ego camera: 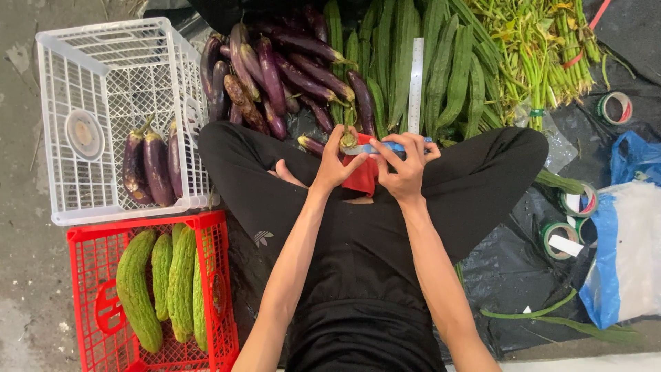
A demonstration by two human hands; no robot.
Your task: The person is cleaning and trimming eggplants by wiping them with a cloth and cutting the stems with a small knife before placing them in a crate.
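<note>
A small eggplant (313, 144) lies at the centre of the scene, over the seated person's crossed legs, its green stem end gripped by the left hand (335, 165), fingers clenched around it. The right hand (405, 164) is closed around a blue-handled knife (383, 147), whose blade points left and meets the stem end. A red cloth (362, 178) sits between the two hands, on the lap. Just beyond the hands lies a heap of long purple eggplants (282, 69); beside it, to the right, a row of ridged green gourds (441, 69) with a pale ruler (416, 83) laid on top, then a bundle of leafy green stalks (544, 48). At left, a white plastic crate (103, 83) holds three eggplants against its near wall; below it, a red plastic crate (86, 289) holds several bitter gourds (162, 286). At right, on black sheeting (509, 269), lie rolls of green tape (566, 235), one further roll (615, 107) near the stalks, and a blue and white plastic bag (630, 241). No label is legible.
</note>
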